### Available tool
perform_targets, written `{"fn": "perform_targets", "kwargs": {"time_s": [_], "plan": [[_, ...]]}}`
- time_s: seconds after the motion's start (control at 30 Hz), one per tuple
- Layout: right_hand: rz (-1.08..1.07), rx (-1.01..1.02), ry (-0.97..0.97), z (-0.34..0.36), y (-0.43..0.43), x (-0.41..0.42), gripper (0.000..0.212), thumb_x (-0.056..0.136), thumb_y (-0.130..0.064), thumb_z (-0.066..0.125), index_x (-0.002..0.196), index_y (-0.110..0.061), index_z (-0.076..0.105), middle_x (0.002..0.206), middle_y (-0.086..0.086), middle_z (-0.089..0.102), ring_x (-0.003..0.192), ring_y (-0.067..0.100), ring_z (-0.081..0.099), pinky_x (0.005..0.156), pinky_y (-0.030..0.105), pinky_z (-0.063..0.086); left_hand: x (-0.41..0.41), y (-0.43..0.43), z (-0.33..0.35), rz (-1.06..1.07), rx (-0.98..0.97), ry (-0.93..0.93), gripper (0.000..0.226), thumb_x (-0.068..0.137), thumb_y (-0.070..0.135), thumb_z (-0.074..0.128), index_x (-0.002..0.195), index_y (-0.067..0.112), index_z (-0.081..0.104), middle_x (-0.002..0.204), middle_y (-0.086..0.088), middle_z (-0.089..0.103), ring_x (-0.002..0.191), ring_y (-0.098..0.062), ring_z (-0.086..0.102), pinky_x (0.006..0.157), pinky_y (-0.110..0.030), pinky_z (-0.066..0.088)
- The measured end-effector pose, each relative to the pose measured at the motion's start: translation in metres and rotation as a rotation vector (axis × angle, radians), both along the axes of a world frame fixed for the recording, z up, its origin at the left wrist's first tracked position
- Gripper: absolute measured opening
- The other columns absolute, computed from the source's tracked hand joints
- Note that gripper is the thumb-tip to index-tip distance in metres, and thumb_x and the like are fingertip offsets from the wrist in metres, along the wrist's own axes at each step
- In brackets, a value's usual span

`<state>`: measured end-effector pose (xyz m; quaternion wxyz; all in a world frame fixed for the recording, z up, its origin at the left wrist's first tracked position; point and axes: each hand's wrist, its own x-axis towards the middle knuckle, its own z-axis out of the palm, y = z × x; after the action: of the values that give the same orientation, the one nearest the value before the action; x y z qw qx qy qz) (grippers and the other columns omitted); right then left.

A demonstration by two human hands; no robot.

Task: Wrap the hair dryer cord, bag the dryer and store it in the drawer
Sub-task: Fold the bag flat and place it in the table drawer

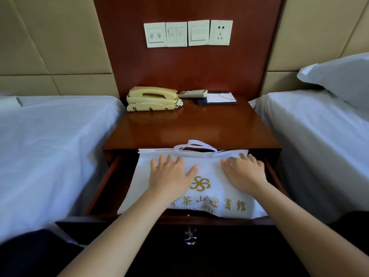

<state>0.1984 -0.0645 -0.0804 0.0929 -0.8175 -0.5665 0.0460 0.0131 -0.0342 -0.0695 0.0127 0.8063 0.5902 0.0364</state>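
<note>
1. White bag [209, 162] with gold logo and lettering lies flat in the open drawer [103, 182] of the bench [191, 126]; its loop handles poke up at the drawer's back edge. Dryer not visible (presumably inside; cannot tell).
2. Left hand [169, 174] flat on the bag, fingers spread, palm down, gripping nothing.
3. Right hand [245, 172] likewise open, pressed flat on the bag's right side.
4. Bench top: beige telephone [152, 98] at back left, remote [192, 93] beside it, dark notepad holder [217, 98] at right.
5. White-sheeted bed [50, 146] either side; pillow [339, 76] on the right one.
6. Switch plates and socket [220, 33] on the wood panel above.
</note>
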Motion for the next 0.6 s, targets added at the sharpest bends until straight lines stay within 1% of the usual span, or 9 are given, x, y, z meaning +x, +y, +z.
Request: {"fn": "perform_targets", "kwargs": {"time_s": [0.07,0.1,0.13,0.2,0.23,0.3,0.37,0.43,0.6], "plan": [[0.128,0.031,0.092,0.000,-0.009,-0.012,0.047,0.096,-0.048,0.027,0.125,-0.025,0.054,0.132,0.006,0.050,0.128,0.030,0.041,0.103,0.043,0.029,0.008,-0.002,-0.006,-0.128,-0.027,-0.037,0.060,0.093,0.059,0.021,0.133,0.019,0.041,0.138,-0.006,0.044,0.132,-0.028,0.032,0.106,-0.044,0.024],[0.184,0.019,0.141,0.000,-0.013,-0.016,0.047,0.095,-0.051,0.029,0.129,-0.026,0.049,0.137,0.004,0.046,0.131,0.028,0.038,0.104,0.043,0.028,0.009,-0.003,-0.012,-0.165,-0.044,-0.039,0.060,0.093,0.058,0.021,0.138,0.021,0.035,0.143,-0.005,0.039,0.136,-0.027,0.028,0.107,-0.046,0.023],[0.243,-0.025,0.167,0.000,-0.017,-0.018,0.052,0.093,-0.056,0.031,0.136,-0.028,0.041,0.145,0.003,0.037,0.137,0.026,0.030,0.107,0.045,0.025,0.007,-0.002,-0.020,-0.186,-0.057,-0.045,0.060,0.094,0.057,0.022,0.143,0.023,0.027,0.149,-0.004,0.031,0.140,-0.026,0.022,0.109,-0.048,0.022],[0.356,-0.172,0.195,0.003,-0.023,-0.016,0.071,0.086,-0.066,0.038,0.147,-0.035,0.018,0.158,-0.003,0.012,0.146,0.025,0.007,0.114,0.050,0.015,-0.001,0.001,-0.032,-0.206,-0.085,-0.072,0.063,0.095,0.056,0.022,0.150,0.028,0.012,0.159,0.000,0.012,0.147,-0.024,0.006,0.114,-0.053,0.016],[0.397,-0.238,0.208,0.004,-0.024,-0.013,0.080,0.082,-0.069,0.043,0.148,-0.038,0.008,0.160,-0.004,0.001,0.147,0.025,-0.004,0.116,0.052,0.010,-0.006,0.003,-0.036,-0.209,-0.110,-0.085,0.064,0.095,0.056,0.021,0.151,0.030,0.006,0.161,0.004,0.003,0.148,-0.022,-0.001,0.115,-0.055,0.013],[0.444,-0.302,0.205,0.004,-0.025,-0.008,0.093,0.075,-0.071,0.051,0.147,-0.044,-0.002,0.159,-0.005,-0.011,0.146,0.026,-0.015,0.116,0.055,0.004,-0.014,0.005,-0.041,-0.213,-0.161,-0.087,0.065,0.094,0.058,0.020,0.150,0.034,-0.003,0.161,0.008,-0.008,0.148,-0.019,-0.010,0.116,-0.058,0.006],[0.465,-0.300,0.157,0.000,-0.026,-0.007,0.099,0.073,-0.071,0.055,0.145,-0.046,-0.008,0.159,-0.005,-0.016,0.145,0.026,-0.018,0.115,0.057,0.003,-0.017,0.005,-0.043,-0.218,-0.194,-0.054,0.067,0.093,0.060,0.020,0.149,0.037,-0.010,0.159,0.009,-0.017,0.147,-0.018,-0.018,0.115,-0.059,0.001],[0.466,-0.261,0.077,-0.007,-0.027,-0.011,0.100,0.073,-0.072,0.055,0.144,-0.048,-0.011,0.158,-0.005,-0.017,0.145,0.028,-0.018,0.113,0.058,0.005,-0.016,0.003,-0.044,-0.216,-0.203,-0.017,0.069,0.093,0.060,0.021,0.147,0.037,-0.016,0.158,0.009,-0.024,0.145,-0.018,-0.023,0.114,-0.060,-0.002],[0.410,-0.156,-0.115,-0.022,-0.023,-0.022,0.101,0.075,-0.067,0.056,0.143,-0.046,-0.015,0.158,-0.004,-0.018,0.145,0.031,-0.018,0.112,0.059,0.008,-0.016,0.000,-0.042,-0.184,-0.196,0.080,0.072,0.094,0.059,0.021,0.145,0.034,-0.023,0.155,0.007,-0.031,0.143,-0.019,-0.028,0.112,-0.061,-0.006]]}}
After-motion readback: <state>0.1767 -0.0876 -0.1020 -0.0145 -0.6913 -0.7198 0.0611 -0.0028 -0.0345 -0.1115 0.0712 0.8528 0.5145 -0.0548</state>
